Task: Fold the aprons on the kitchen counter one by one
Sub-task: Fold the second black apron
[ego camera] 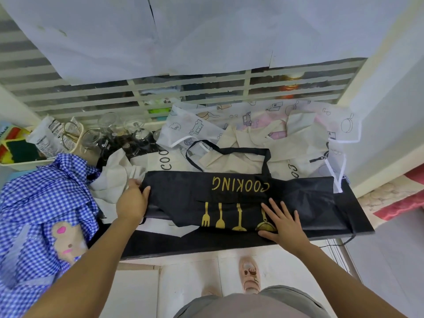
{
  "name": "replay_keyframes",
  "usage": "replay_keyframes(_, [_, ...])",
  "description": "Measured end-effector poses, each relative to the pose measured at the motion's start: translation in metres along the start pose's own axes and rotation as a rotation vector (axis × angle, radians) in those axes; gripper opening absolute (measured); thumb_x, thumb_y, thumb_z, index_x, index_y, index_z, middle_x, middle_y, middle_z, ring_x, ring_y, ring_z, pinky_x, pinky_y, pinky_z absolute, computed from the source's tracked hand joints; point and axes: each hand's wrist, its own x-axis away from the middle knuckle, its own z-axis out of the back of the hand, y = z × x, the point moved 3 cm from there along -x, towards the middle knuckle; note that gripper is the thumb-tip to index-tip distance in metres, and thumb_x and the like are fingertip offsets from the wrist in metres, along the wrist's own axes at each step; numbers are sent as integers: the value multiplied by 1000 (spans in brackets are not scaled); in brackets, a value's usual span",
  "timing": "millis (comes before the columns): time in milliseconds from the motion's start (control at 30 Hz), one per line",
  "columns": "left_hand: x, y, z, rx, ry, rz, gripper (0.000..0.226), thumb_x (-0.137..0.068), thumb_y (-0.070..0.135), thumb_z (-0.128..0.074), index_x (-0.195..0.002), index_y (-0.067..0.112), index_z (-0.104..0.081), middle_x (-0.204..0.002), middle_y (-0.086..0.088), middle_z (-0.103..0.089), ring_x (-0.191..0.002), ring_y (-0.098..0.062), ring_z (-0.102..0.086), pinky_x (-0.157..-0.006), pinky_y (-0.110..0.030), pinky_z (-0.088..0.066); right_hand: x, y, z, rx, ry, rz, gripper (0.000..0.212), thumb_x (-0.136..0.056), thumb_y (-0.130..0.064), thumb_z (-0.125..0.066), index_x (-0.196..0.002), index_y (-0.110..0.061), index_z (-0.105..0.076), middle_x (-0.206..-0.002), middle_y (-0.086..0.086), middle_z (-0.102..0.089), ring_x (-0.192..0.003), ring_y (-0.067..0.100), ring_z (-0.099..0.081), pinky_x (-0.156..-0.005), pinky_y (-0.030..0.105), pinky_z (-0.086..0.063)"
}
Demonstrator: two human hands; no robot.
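Fingers (274, 206) of the right hand (283, 222) lie straight and spread wide, pressed flat on the black apron (183, 193) just beside its gold pan print. The left hand (132, 200) grips that apron's left edge, thumb on top and the other fingers curled round the end, partly hidden behind it. The black apron is stretched across the front of the dark counter (206, 244), with gold "COOKING" lettering and a row of gold utensils facing away from the person, and its neck strap (229, 151) looped over the pile behind. That pile is cream aprons (241, 159), crumpled and overlapping, one with dark letters showing, and a white apron (197, 127) with line drawings spread along the back, reaching the right wall. A blue apron (41, 198) in gingham, with a bear patch, is heaped at the left end, touching a cream fold just beside the left hand. Glass jars (110, 134) crowd the back left corner, next to a tray (23, 165) of sponges and a crinkled packet (46, 136). A barred window (183, 88) runs behind, its upper part covered by white sheets (206, 31). Below the counter, a foot in a pink slipper (250, 276) stands on pale floor tiles.
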Motion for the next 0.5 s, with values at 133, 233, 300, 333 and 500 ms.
replay_keyframes(133, [24, 42, -13, -22, 99, -396, 58, -93, 39, -48, -133, -2, -45, -129, -23, -50, -122, -40, -45, -105, -53, -36, 5, 3, 2, -81, 33, -22, 92, -86, -61, -51, -144, -37, 16, -150, -11, 24, -145, 20, 16, -117, 47, 6])
replay_keyframes(233, [56, 74, -50, -210, -287, -653, 92, -78, 74, -26, -151, 18, -23, -157, -8, -20, -146, -30, -11, -114, -54, -1, 12, 11, 2, -103, 89, -77, 91, -87, -62, -50, -147, -34, 12, -154, -7, 20, -147, 23, 12, -119, 46, 3])
replay_keyframes(300, [67, 76, -74, -349, -487, -641, 105, -70, 83, -27, -154, 27, 1, -161, -1, 9, -147, -27, 14, -112, -55, 9, 17, 23, 1, -79, 88, -113, 94, -78, -80, -33, -149, -34, 8, -150, -9, 22, -147, 23, 12, -119, 49, 2])
replay_keyframes(333, [68, 72, -80, -388, -529, -605, 106, -72, 83, -33, -153, 28, 8, -160, 0, 16, -145, -28, 19, -112, -58, 9, 19, 30, 0, -73, 89, -128, 102, -67, -91, -19, -148, -36, 8, -149, -10, 22, -146, 23, 14, -117, 51, 3])
replay_keyframes(500, [58, 57, -79, -317, -490, -519, 91, -86, 66, -46, -154, 23, -4, -161, -1, 5, -148, -24, 11, -115, -51, 7, 28, 60, 2, -62, 96, -288, 107, -63, -91, -26, -151, -37, 4, -158, -5, 17, -145, 30, 18, -110, 64, 5])
